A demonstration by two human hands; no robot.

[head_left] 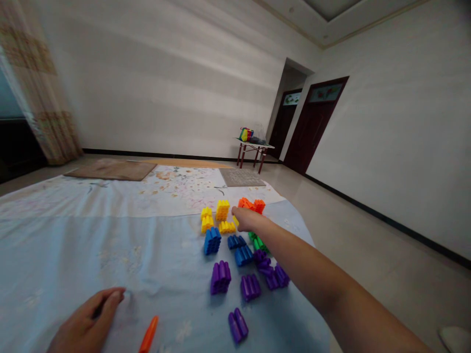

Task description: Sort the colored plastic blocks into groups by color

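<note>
My right hand (247, 219) stretches to the far side of the group of plastic blocks, its fingers closed around a small yellow block (236, 221) that is mostly hidden. Just beyond it lie orange blocks (247, 203), and other yellow blocks (222, 210) stand to its left. Green blocks (259, 243) are partly covered by my forearm. Near the lower left, my left hand (90, 316) hovers low over the sheet with thumb and forefinger pinched together; anything between them is too small to make out. Beside it lies an orange pointed stick (149, 335).
Blue blocks (212, 240) and several ridged purple blocks (221, 277) spread toward me on a pale blue sheet (162, 264). Flat brown mats (114, 169) lie at the far edge. A small table (253, 143) with a colourful bag stands by the wall.
</note>
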